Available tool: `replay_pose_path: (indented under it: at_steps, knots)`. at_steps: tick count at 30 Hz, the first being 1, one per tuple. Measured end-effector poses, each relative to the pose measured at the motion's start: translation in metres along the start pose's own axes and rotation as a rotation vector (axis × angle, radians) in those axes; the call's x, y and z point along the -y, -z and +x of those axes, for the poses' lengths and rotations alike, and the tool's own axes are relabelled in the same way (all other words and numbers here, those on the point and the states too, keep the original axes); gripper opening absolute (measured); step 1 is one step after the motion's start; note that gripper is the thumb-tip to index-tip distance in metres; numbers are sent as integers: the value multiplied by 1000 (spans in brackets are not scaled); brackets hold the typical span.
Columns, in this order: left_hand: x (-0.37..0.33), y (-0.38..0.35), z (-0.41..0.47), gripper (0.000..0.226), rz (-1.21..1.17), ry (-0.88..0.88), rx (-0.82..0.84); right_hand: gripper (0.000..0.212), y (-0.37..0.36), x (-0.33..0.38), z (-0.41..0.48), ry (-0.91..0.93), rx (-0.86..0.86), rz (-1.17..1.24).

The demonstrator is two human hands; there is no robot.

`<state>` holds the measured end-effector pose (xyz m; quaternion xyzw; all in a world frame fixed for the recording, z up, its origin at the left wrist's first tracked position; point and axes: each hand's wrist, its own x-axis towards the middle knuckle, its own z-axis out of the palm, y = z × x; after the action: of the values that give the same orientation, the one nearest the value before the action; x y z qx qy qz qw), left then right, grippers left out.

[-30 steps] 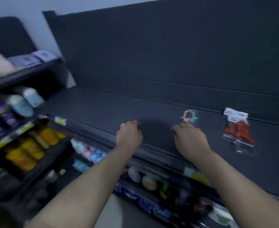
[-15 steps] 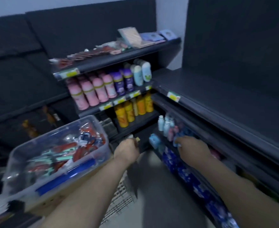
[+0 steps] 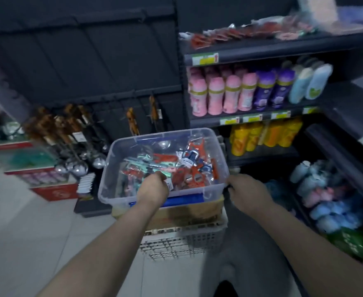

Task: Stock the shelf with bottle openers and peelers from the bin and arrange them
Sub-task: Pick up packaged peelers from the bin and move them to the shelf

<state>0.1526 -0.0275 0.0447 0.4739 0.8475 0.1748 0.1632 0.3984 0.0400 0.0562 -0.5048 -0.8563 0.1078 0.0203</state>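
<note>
Clear plastic bin [image 3: 197, 190] sits at frame centre above a white lattice crate [image 3: 182, 243], filled with red, teal and blue packaged openers and peelers [image 3: 176, 166]. Left hand [image 3: 152, 186] curls down into the packets; right hand [image 3: 249, 189] curls against the bin's lower-right corner. Whether either hand actually grips anything cannot be told.

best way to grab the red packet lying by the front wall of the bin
Come straight down from above, since the clear bin's walls block any sideways reach. The red packet lies flat on top of the pile beside the left hand, so probably pinch its edge away from that hand, thumb underneath and fingers on top.
</note>
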Motion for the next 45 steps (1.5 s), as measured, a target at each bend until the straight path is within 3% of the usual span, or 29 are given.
replay_pose_path:
  at_steps: [5, 16, 19, 26, 29, 32, 36, 40, 45]
  knots:
    - [19, 1, 40, 21, 24, 121, 62, 15, -5, 10, 71, 92, 55, -7]
    - [41, -9, 84, 18, 57, 400, 124, 32, -46, 22, 171, 349, 263, -41]
    - [53, -6, 86, 26, 62, 428, 136, 39, -60, 38, 183, 456, 288, -71]
    - [71, 13, 90, 20, 66, 416, 125, 58, -76, 84, 202, 624, 468, -196]
    - [86, 17, 96, 14, 89, 390, 141, 62, -80, 94, 206, 602, 594, -223]
    - [96, 19, 103, 20, 87, 361, 150, 57, -81, 99, 211, 595, 598, -324]
    - [101, 18, 113, 20, 107, 303, 183, 47, -66, 103, 213, 572, 499, -407]
    - [99, 10, 133, 19, 88, 215, 176, 29, -54, 87, 217, 400, 295, -365]
    - [85, -6, 166, 34, 356, -18, 258, 19, -46, 76, 210, 136, 171, -81]
